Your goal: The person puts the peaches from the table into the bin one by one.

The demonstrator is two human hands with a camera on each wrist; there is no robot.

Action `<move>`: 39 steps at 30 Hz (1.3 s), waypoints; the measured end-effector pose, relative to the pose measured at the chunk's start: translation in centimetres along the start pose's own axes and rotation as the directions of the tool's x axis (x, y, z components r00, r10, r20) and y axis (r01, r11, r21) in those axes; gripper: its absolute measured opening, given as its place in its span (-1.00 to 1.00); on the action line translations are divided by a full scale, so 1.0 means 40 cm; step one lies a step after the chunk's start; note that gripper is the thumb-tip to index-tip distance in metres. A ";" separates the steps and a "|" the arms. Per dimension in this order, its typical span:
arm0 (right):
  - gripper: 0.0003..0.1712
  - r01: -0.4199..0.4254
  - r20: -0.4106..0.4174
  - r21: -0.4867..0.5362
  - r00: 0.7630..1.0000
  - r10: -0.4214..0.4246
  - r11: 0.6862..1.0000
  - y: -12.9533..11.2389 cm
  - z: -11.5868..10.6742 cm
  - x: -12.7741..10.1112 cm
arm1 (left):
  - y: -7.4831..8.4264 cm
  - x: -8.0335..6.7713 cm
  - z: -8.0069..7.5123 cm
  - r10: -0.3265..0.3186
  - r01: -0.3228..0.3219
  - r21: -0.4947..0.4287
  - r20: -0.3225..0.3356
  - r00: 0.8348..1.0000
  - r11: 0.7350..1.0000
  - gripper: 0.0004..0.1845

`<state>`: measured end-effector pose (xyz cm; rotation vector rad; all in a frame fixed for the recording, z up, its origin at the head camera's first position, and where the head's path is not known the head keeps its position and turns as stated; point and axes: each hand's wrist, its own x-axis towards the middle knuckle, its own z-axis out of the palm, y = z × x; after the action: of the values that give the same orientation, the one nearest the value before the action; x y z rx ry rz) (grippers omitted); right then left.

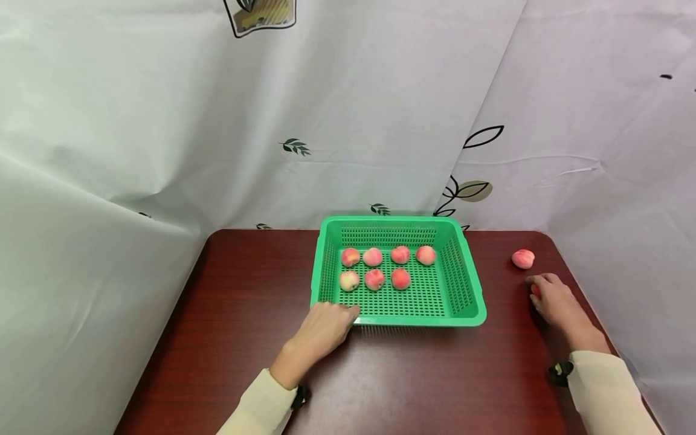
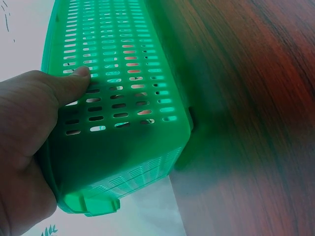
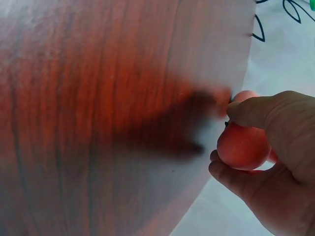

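A green plastic basket (image 1: pixel 462 320) with slotted walls stands on the table and has several pink and yellowish peaches (image 1: pixel 374 279) in it, in two rows. My left hand (image 1: pixel 326 326) grips the basket's front rim near its left corner; in the left wrist view its thumb (image 2: pixel 74 86) presses on the slotted outer wall. Over at the table's right side, my right hand (image 1: pixel 557 302) holds a red peach (image 3: pixel 243 146) between thumb and fingers. Just beyond that hand, another peach (image 1: pixel 523 259) lies on the table.
The dark red-brown wooden table (image 1: pixel 244 302) has rounded far corners. Pale cloth (image 1: pixel 380 151) with leaf prints hangs behind the table and along both sides, close to the right edge where the right hand is.
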<state>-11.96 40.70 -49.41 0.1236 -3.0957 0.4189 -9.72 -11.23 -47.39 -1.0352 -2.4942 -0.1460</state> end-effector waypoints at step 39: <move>-0.51 0.321 -0.376 0.027 0.881 -0.288 0.947 -0.229 -0.143 0.039 | 0.000 -0.002 0.005 -0.020 0.021 -0.023 0.058 0.998 1.000 -0.58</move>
<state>-12.76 33.29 -41.43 0.4704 -2.6267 0.4992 -9.72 -11.22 -47.60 -1.0379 -2.5617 -0.1543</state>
